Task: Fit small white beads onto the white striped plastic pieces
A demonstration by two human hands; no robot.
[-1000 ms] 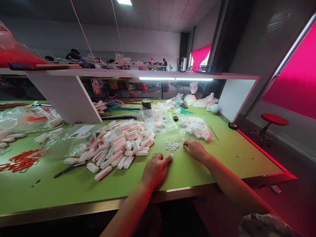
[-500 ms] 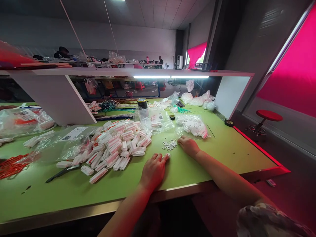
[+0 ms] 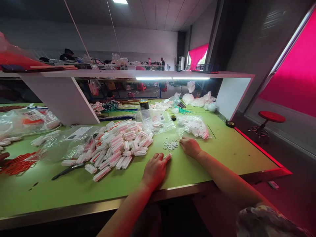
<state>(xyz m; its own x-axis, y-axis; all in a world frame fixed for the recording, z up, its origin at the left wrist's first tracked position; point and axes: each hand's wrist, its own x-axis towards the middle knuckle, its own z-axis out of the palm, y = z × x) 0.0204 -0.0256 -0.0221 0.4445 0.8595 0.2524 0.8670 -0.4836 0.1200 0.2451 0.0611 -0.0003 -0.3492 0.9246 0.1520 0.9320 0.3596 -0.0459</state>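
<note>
My left hand (image 3: 155, 169) rests palm down on the green table, its fingers bent and drawn together. Something small and whitish shows at its thumb tip; I cannot make out what it is. Just beyond lies a loose pile of tiny white pieces (image 3: 171, 145). At the right edge of that pile, my right hand (image 3: 190, 146) has its fingers curled inward, with the tips mostly hidden. To the left of my hands spreads a big heap of white plastic strips in bundles (image 3: 117, 143). Behind my right hand sits a clear bag of white parts (image 3: 194, 126).
Dark-handled scissors (image 3: 66, 171) lie before the heap. Orange strips (image 3: 18, 164) are at far left beside another person's hand (image 3: 4, 156). Tape rolls (image 3: 144, 104), an opened clear bag (image 3: 158, 121) and wire bundles (image 3: 111, 105) lie farther back. A shelf (image 3: 158, 74) spans above.
The view has shifted slightly, so the scene sits a little farther right. Another person's hand shows more at the left edge, by the orange strips. My hands stay nearly in place.
</note>
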